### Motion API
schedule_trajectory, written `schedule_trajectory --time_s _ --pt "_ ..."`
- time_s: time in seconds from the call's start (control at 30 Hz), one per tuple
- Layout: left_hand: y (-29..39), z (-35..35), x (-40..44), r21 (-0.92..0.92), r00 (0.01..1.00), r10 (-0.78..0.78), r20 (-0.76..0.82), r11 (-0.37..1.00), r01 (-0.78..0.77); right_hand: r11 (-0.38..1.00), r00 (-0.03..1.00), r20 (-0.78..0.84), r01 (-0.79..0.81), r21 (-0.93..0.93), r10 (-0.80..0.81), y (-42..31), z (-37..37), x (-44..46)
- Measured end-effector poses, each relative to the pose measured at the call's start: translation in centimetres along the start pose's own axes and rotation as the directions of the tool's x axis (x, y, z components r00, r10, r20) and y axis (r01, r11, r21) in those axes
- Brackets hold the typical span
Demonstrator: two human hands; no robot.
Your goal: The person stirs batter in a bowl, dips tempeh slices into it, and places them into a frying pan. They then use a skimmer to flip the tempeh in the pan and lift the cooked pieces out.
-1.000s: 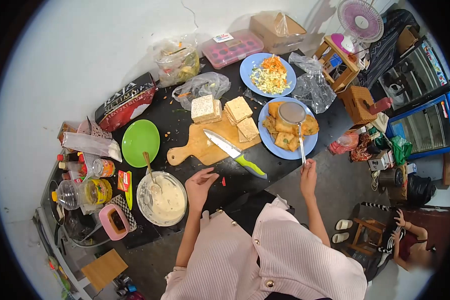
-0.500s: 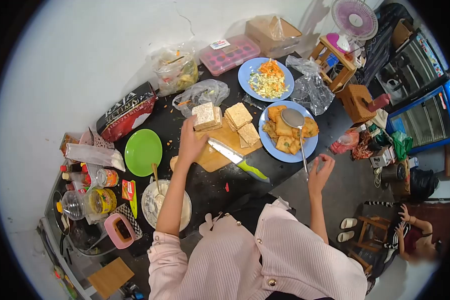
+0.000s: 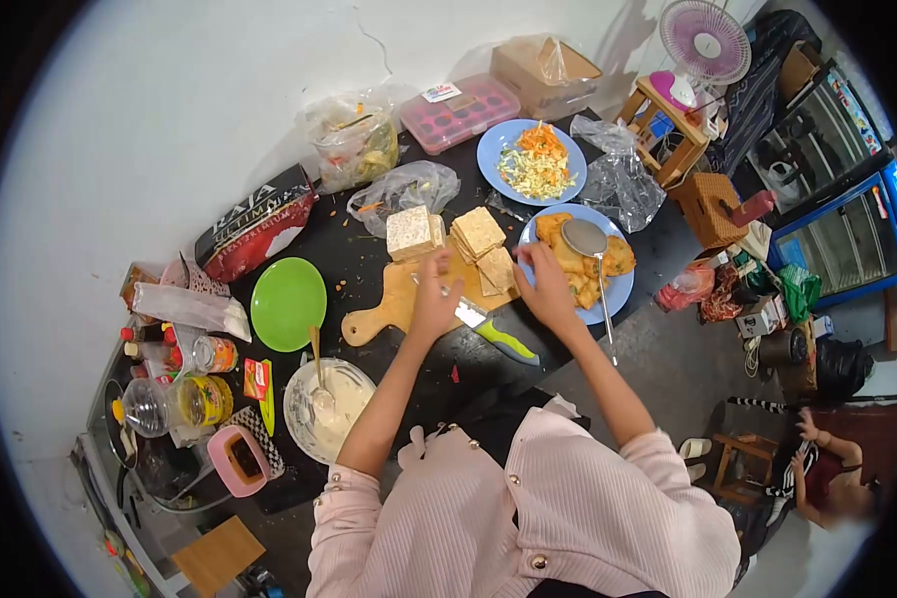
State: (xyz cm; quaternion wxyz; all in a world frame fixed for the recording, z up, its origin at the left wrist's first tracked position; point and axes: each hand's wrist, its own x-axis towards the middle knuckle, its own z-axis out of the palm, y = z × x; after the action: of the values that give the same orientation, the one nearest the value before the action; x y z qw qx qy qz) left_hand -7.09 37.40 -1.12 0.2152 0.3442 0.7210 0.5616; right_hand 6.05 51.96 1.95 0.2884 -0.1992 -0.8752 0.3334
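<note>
Black table [image 3: 344,264] is filling middle of frame, white wall [image 3: 169,149] rising at upper left. Tan slices [image 3: 409,232], two stacks, are resting at center on wooden board [image 3: 374,317]. Left hand [image 3: 437,305] is hovering over knife [image 3: 496,335], fingers parted, apparently empty; right hand [image 3: 549,291] is hanging beside right stack [image 3: 478,230], thumb and fingers spread, contact unclear. Slices are looking light, firm, probably crumbly: opposite edges are offering best gentle pinch.

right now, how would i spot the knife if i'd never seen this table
On the black table, find the wooden cutting board. The knife lies across its near edge, blade partly hidden by the left hand. Its lime-green handle sets it apart from the pale square slices nearby.
</note>
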Motion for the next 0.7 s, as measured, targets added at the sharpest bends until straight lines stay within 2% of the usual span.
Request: schedule_trajectory --time_s 0.03,0.13,0.2,0.27,0.37,0.47,0.5,0.6,0.63,0.7 --pt "-1.5 1.4 0.0 -0.102 0.999 -0.042 0.035 0.994 0.045 0.999 0.995 0.095 0.008 -0.049 -0.003 0.9 0.7 1.7" --pt "-1.9 3.1 0.9 -0.151 0.984 -0.161 0.080 0.974 0.171 0.969 0.977 0.193 -0.040 -0.244 0.089 4.4 4.5 5.5" --pt "-2.5 3.5 1.9 -0.200 0.971 -0.216 0.105 0.952 0.233 0.952 0.821 0.486 -0.228 -0.203 0.300 5.7 5.4 8.2" --pt "-1.1 3.4 2.3 -0.366 0.951 -0.276 0.140 0.878 0.308 0.937 0.738 0.584 -0.319 -0.140 0.339 6.2 6.0 9.3" --pt "0.2 3.5 2.4 -0.415 0.941 -0.281 0.186 0.846 0.335 0.896 0.641 0.655 -0.424 -0.131 0.399 6.7 6.6 10.1" --pt "-1.0 4.2 2.8 -0.411 0.933 -0.288 0.214 0.840 0.354 0.952 0.869 0.390 -0.289 -0.102 0.306 6.4 7.5 8.5" --pt "-1.4 4.4 2.8 -0.467 0.937 -0.275 0.215 0.814 0.346 0.970 0.908 0.355 -0.168 -0.177 0.222 7.0 7.8 8.3" --pt "-2.6 4.6 2.9 -0.419 0.924 -0.328 0.197 0.824 0.382 0.956 0.905 0.413 0.026 -0.293 0.102 9.3 9.1 8.0" --pt "-1.8 4.5 2.6 -0.382 0.908 -0.384 0.166 0.824 0.418 0.981 0.930 0.324 -0.133 -0.144 0.174 7.9 8.2 7.8" --pt "-2.3 4.5 2.6 -0.401 0.933 -0.307 0.190 0.843 0.359 0.966 0.929 0.303 -0.151 -0.209 0.211 5.6 6.5 7.7"
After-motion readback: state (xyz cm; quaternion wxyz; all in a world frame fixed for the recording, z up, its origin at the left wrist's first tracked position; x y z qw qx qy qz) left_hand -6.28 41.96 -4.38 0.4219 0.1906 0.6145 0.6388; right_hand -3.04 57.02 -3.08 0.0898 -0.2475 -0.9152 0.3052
